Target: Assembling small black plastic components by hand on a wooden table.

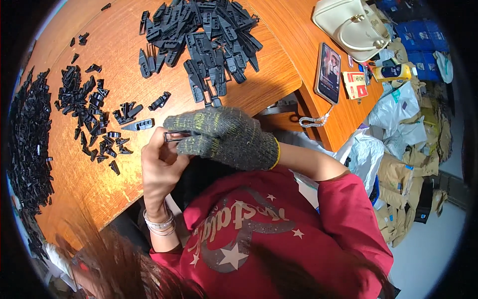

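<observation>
Just off the table's near edge, my two hands meet around a black plastic part [178, 135] with a thin frame-like end. My bare left hand [162, 162] pinches it from the left between thumb and fingers. A grey-and-yellow knitted glove covers my right hand [226, 137], which is closed on the part's other side and hides most of it. Beyond the left hand lies a flat, pointed black piece [139, 124]. Small black clips [128, 110] sit close to it. A heap of long black plastic pieces [209, 37] lies past the gloved hand.
Small black clips [89, 102] are scattered on the wooden table [117, 47], with a dense bank of black parts [31, 139] along its left edge. At right are a phone [328, 72], a cream handbag [351, 27] and a yellow bottle [393, 73]. Bags [366, 159] crowd the floor.
</observation>
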{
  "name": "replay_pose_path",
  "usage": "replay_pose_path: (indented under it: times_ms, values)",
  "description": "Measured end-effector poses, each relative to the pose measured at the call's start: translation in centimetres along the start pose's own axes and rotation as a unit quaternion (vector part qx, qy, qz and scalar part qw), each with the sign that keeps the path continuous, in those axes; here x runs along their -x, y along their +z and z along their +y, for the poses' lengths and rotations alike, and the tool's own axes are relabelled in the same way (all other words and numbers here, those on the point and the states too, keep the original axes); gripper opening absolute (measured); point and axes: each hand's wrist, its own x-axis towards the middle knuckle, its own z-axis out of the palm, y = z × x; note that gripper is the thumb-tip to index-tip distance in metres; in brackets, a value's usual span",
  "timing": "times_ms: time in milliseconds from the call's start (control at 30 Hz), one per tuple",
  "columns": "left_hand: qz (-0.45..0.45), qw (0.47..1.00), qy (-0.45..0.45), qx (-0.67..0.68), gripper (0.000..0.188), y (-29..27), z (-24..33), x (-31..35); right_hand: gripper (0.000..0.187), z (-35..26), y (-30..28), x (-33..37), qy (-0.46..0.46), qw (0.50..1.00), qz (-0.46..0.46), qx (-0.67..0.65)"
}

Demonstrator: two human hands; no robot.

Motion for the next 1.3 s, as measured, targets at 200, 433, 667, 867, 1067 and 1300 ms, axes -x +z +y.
replay_pose_path:
  times_ms: [200, 433, 667, 867, 1067, 1300]
  values:
    - [0.050, 0.986, 0.108, -0.115, 0.021, -0.3, 0.0, -0.5, 0.031, 0.0, -0.3, 0.1, -0.009, 1.000, 0.011, 0.014]
    - [0.108, 0.925, 0.211, -0.297, 0.014, -0.1, -1.4, -0.7, 0.032, 1.0, -2.6, 0.9, 0.157, 0.977, -0.006, -0.145]
    - [0.130, 0.925, 0.194, -0.301, 0.011, -0.3, -2.4, -0.6, 0.030, 1.1, -2.8, 0.2, 0.158, 0.970, -0.169, 0.070]
    - [0.132, 0.916, 0.203, -0.319, 0.011, -0.4, -2.5, -0.4, 0.034, 0.3, -2.8, -1.7, 0.154, 0.960, -0.205, 0.116]
    - [0.122, 0.911, 0.222, -0.327, 0.017, -0.2, -2.4, -0.5, 0.019, 0.1, -2.9, -2.9, 0.084, 0.942, -0.268, 0.183]
    - [0.101, 0.916, 0.233, -0.310, 0.022, -0.5, -1.6, -0.2, 0.016, 0.4, -1.0, -3.4, -0.156, 0.924, -0.146, 0.316]
